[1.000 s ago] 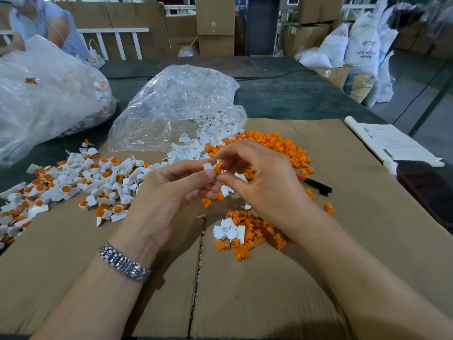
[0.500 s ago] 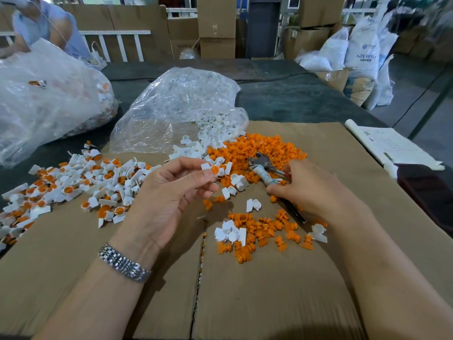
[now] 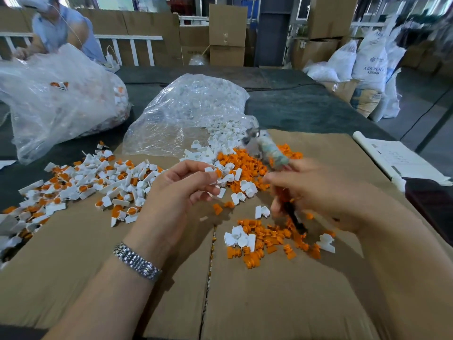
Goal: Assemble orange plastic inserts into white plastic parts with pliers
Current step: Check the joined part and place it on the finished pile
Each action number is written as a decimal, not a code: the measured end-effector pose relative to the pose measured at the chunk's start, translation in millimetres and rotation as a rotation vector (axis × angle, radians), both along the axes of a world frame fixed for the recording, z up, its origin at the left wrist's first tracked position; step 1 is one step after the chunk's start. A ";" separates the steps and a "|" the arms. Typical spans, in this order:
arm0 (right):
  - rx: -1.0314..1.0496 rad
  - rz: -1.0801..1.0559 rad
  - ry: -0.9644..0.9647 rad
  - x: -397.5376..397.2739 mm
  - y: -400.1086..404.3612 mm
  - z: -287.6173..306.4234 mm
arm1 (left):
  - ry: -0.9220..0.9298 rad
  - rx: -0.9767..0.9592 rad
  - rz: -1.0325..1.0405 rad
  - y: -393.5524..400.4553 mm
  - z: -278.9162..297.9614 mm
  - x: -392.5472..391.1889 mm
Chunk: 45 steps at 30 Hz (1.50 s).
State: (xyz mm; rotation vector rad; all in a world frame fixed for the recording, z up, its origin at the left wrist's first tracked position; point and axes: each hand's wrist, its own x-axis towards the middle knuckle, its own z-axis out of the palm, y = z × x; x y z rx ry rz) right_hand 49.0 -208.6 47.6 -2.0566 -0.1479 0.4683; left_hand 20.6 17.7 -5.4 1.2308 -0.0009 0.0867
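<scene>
Pinched between thumb and forefinger of the left hand (image 3: 181, 190), at frame centre, is one white plastic part with an orange insert (image 3: 215, 173) seated in it. Right hand (image 3: 316, 192), centre right, grips the pliers (image 3: 267, 149); the tool is motion-blurred, so whether its nose is spread or pressed together cannot be told.

Progress, as a judgement: well under way, far from complete.
- Done: a pile of assembled pieces (image 3: 81, 185) at left of frame, too many to count.
- Left: a heap of loose orange inserts (image 3: 247, 163) upper centre, a smaller mixed cluster (image 3: 264, 239) lower centre, and a clear bag of white parts (image 3: 191, 111) above them.

Counts: two hands, one pair of pliers, two clear bags (the second (image 3: 56, 101) at upper left), one cardboard sheet (image 3: 269, 303) as work surface. Loose parts number in the dozens at least.
</scene>
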 end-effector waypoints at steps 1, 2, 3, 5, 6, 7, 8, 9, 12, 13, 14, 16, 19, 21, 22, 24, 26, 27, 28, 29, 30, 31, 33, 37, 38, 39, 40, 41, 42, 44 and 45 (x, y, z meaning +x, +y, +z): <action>0.030 0.067 0.064 -5.1 3.3 1.1 | -0.005 -0.009 0.004 0.8 -0.3 -0.2; 0.015 0.122 0.093 -10.7 6.9 0.4 | -0.008 -0.023 0.008 1.3 -0.1 -0.4; -0.016 0.159 0.099 -16.3 10.4 -0.8 | -0.008 -0.043 0.016 1.4 0.4 -0.6; -0.015 0.176 0.111 -25.4 15.9 -4.2 | -0.012 -0.079 0.037 1.5 1.2 0.0; 0.009 0.176 0.125 -28.8 17.8 -4.6 | -0.016 -0.083 0.044 1.4 1.7 0.1; 0.031 0.179 0.136 -31.7 20.3 -4.0 | -0.021 -0.080 0.044 1.2 2.1 0.2; 0.041 0.187 0.137 -34.1 23.3 -2.8 | -0.027 -0.078 0.040 0.7 2.2 -0.2; 0.042 0.195 0.129 -35.8 26.5 -1.4 | -0.035 -0.077 0.034 0.1 2.3 -0.7; -0.030 0.204 0.056 -38.9 34.7 -0.8 | -0.055 -0.053 0.040 -1.2 1.3 -1.8; -0.056 0.197 0.036 -40.0 37.2 -0.8 | -0.057 -0.041 0.053 -1.0 0.4 -1.5; -0.067 0.186 0.024 -40.9 39.1 -1.8 | -0.057 -0.024 0.068 -0.9 0.0 -1.2; -0.071 0.165 0.008 -42.9 43.1 -4.2 | -0.059 0.022 0.098 0.2 -1.2 -0.8; -0.137 0.143 -0.072 -47.3 49.8 -9.0 | -0.048 0.044 0.099 0.1 -1.3 -1.6; -0.209 0.116 -0.159 -50.7 54.1 -13.0 | -0.029 0.012 0.099 -0.3 -0.5 -1.9; -0.231 0.095 -0.200 -51.2 55.5 -15.0 | -0.022 0.000 0.098 -0.5 -0.3 -1.6; -0.257 0.067 -0.273 -49.9 56.7 -18.8 | -0.013 -0.004 0.097 -0.7 -0.5 -0.8; -0.277 0.065 -0.325 -48.5 56.7 -21.6 | -0.006 -0.001 0.103 -0.4 -1.5 -0.1; -0.277 0.072 -0.329 -47.7 56.1 -22.5 | -0.005 -0.001 0.100 -0.4 -1.6 0.3; -0.267 0.085 -0.309 -46.8 54.8 -22.7 | -0.007 -0.003 0.095 -0.2 -1.2 0.3; -0.247 0.103 -0.257 -45.6 52.8 -21.5 | -0.010 0.001 0.094 -0.1 -1.4 0.5; -0.213 0.125 -0.179 -44.6 49.6 -18.5 | -0.008 0.011 0.099 0.5 -1.6 1.0; -0.178 0.151 -0.096 -43.5 44.9 -14.0 | -0.005 0.023 0.111 0.9 -1.8 1.6; -0.196 0.183 -0.058 -38.4 33.5 -3.7 | 0.012 0.032 0.151 3.4 -3.3 2.0; -0.424 0.041 -0.255 -4.0 15.7 -1.6 | 0.088 0.221 0.352 9.6 -6.9 1.4; -0.494 -0.005 -0.287 8.5 12.6 -6.2 | 0.082 0.368 0.430 12.2 -8.4 2.3; -0.570 -0.050 -0.300 20.3 10.2 -10.9 | 0.070 0.524 0.509 15.4 -9.0 3.7; -0.635 -0.090 -0.290 30.8 7.6 -16.8 | 0.063 0.665 0.582 19.6 -9.3 5.2; -0.691 -0.125 -0.271 38.8 4.9 -23.1 | 0.064 0.776 0.645 23.6 -9.2 6.9; -0.750 -0.149 -0.261 44.2 2.3 -30.2 | 0.065 0.866 0.689 27.7 -9.8 8.5; -0.846 -0.172 -0.280 48.3 -0.6 -42.9 | 0.045 1.002 0.690 30.4 -11.9 10.9; -0.871 -0.174 -0.301 48.7 -0.6 -48.6 | 0.017 1.050 0.657 27.8 -13.2 11.4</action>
